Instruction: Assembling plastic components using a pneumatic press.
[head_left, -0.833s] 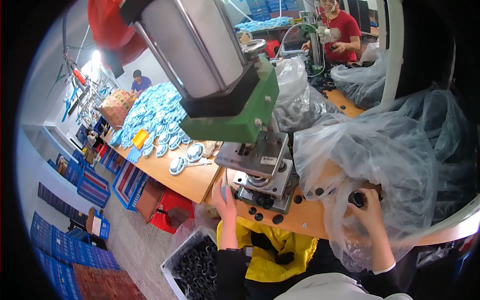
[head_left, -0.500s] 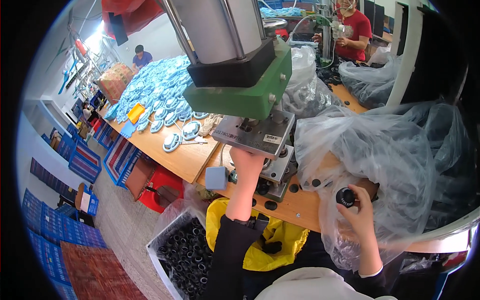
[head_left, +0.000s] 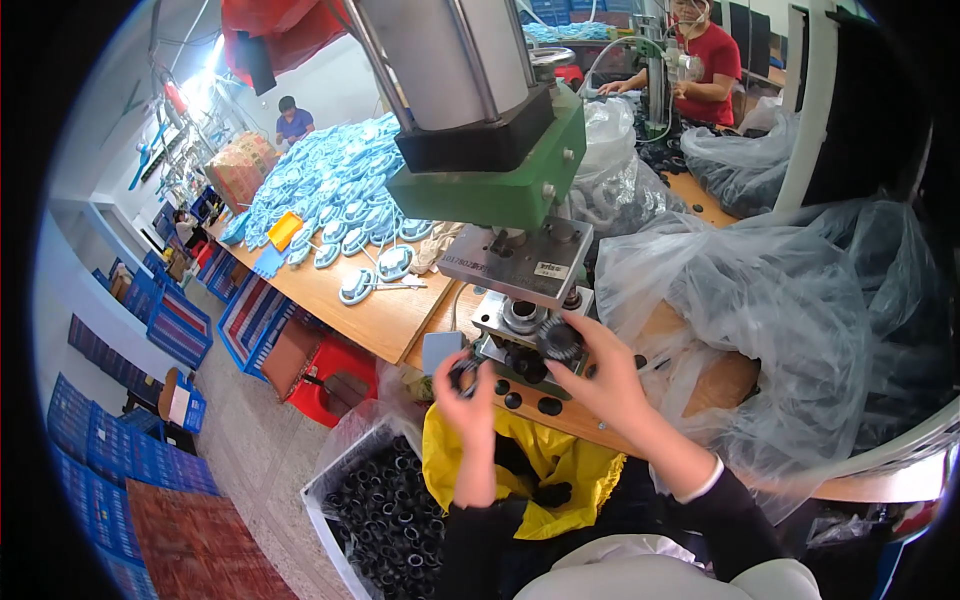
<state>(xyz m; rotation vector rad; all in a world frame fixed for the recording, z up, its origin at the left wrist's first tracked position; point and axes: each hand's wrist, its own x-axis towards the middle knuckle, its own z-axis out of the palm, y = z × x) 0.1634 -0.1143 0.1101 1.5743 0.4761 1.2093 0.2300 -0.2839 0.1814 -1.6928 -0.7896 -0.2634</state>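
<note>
Head view: the right hand (head_left: 607, 372) pinches a black ribbed knob (head_left: 560, 340) at the press (head_left: 520, 300) base, flat face toward the camera, axis unclear. The left hand (head_left: 468, 385) fingers close on a small black part (head_left: 462, 372) just off the surface (head_left: 600, 425) edge.

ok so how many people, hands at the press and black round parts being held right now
Other people in the background: 2 (red shirt, blue shirt)
Own hands at the press: 2 (left hand, right hand)
Black round parts held: 2 (small part, ribbed part)
Total: 6
</note>
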